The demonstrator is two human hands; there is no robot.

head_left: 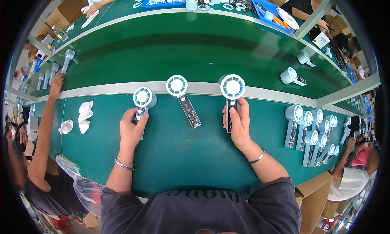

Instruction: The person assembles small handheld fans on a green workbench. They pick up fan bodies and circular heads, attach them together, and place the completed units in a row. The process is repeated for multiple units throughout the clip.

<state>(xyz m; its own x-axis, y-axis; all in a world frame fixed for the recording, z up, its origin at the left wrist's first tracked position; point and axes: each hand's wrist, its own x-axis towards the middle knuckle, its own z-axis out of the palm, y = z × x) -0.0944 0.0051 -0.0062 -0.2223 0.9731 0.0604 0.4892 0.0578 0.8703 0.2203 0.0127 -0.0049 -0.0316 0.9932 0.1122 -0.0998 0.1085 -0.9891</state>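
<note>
Three pale-blue handheld fans with round slotted heads and circuit boards bared in their handles are in front of me. My left hand (133, 127) is closed round the handle of the left handheld fan (144, 97). My right hand (239, 122) grips the right handheld fan (232, 87), its thumb lying over the board. Between my hands a middle handheld fan (189, 111) rests with its head by the grey rail and its handle slanting down to the right; neither hand touches it.
Several similar fans (306, 136) stand grouped on the green table (191, 161) at right. Two more fans (289, 75) sit beyond the rail (199, 87). White crumpled tissues (85, 117) lie at left, where a co-worker's hand (57, 83) reaches toward other fans. A cardboard box (315, 197) is near my right elbow.
</note>
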